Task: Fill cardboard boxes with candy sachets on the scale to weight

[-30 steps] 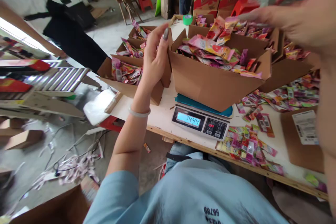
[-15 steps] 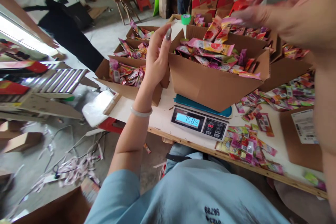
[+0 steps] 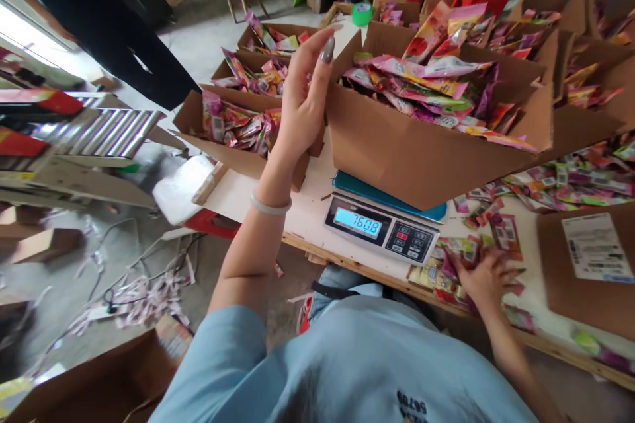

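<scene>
box [image 3: 421,152] sits on the scale [image 3: 381,228], tilted, heaped with sachets [image 3: 426,89] above the rim. left flap is steadied by the left hand [image 3: 305,102], fingers flat and loosely spread, nothing gripped. loose packets [image 3: 454,258] on the table [image 3: 307,211] are pressed by the right hand [image 3: 483,277], fingers splayed wide. risk, as judged: reading is skewed by hand pressure on the flap; top sachets may be spilled if the tilted box is nudged. box is plain brown cardboard, flaps open.
</scene>
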`<state>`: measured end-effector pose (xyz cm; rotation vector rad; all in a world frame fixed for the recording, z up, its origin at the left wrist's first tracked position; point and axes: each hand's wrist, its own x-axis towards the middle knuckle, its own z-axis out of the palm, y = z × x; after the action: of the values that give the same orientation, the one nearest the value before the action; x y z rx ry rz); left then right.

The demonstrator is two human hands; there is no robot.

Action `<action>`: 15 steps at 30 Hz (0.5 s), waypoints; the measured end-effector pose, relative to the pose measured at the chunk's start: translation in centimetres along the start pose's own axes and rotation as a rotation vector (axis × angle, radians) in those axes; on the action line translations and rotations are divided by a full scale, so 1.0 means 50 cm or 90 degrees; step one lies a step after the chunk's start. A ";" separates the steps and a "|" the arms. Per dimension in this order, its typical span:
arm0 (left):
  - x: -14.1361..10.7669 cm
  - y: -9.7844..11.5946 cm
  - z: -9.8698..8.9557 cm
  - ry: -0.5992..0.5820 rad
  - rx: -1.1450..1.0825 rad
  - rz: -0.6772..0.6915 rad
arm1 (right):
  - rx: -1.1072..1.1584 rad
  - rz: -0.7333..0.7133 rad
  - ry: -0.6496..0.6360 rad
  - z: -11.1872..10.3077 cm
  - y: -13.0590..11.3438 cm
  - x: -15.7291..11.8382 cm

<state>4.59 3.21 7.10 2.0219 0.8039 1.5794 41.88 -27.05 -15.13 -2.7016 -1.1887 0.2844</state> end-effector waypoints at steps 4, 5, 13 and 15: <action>0.003 0.006 0.010 0.004 0.015 0.012 | -0.115 -0.039 0.060 0.013 0.016 0.072; 0.002 0.008 0.010 0.006 0.018 0.004 | -0.138 -0.046 0.065 -0.001 0.014 0.107; 0.014 -0.004 -0.026 -0.045 -0.006 0.010 | -0.192 -0.115 0.042 -0.161 -0.033 0.301; 0.019 0.001 -0.024 -0.046 -0.011 0.033 | -0.213 -0.134 0.036 -0.217 -0.064 0.320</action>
<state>3.58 3.83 8.08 2.0899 0.7149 1.5261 52.89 -13.96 -5.54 -2.7951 -1.6148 -0.0245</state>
